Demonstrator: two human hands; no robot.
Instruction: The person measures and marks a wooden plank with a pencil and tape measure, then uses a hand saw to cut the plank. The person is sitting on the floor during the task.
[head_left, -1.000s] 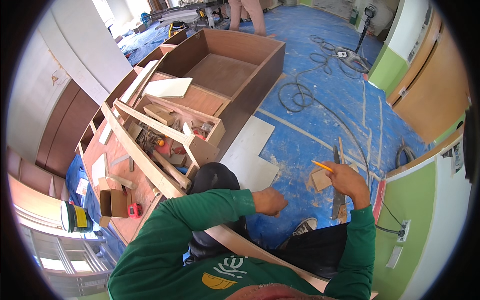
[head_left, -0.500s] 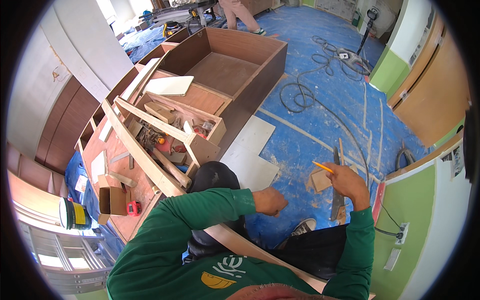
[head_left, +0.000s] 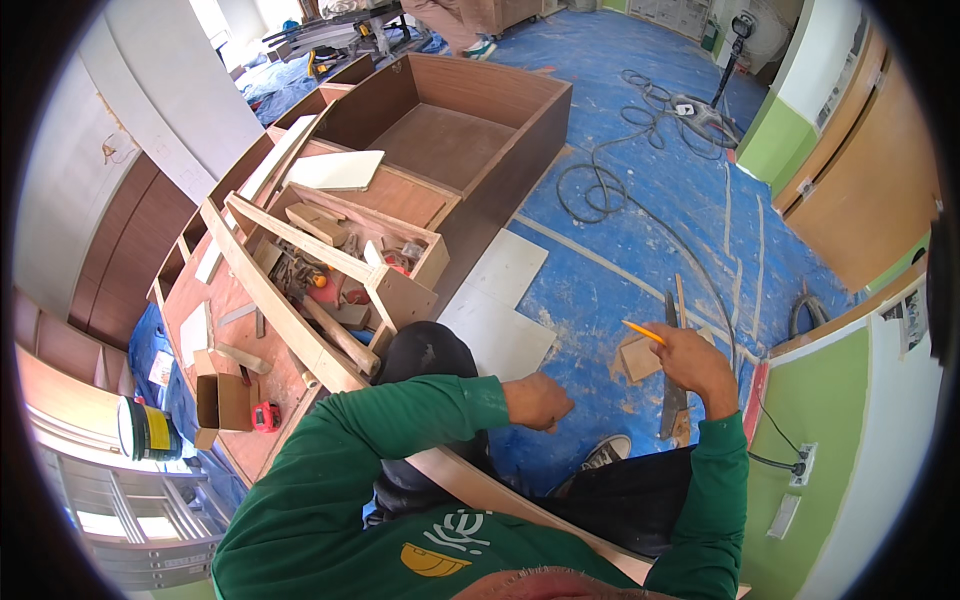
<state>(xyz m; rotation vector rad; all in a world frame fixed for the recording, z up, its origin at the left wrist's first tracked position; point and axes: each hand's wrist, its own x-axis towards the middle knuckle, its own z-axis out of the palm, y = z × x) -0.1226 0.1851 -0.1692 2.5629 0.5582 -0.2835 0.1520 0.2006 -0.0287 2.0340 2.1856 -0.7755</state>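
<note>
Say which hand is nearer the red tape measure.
Left. Left hand: to the right of the red tape measure. Right hand: farther right, holding a yellow pencil.

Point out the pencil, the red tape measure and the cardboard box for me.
Pencil (head_left: pixel 644 333): head view, middle of the exposed orange shaft.
Red tape measure (head_left: pixel 266 417): head view, middle of its case.
Cardboard box (head_left: pixel 236 406): head view, its right-hand side.

This is a room under renovation: blue sheeting (head_left: pixel 650 235) spreads underfoot, with an open cabinet (head_left: pixel 535 145) at twelve o'clock, a wooden toolbox (head_left: pixel 432 262) at ten, a ladder (head_left: pixel 160 552) at eight.
</note>
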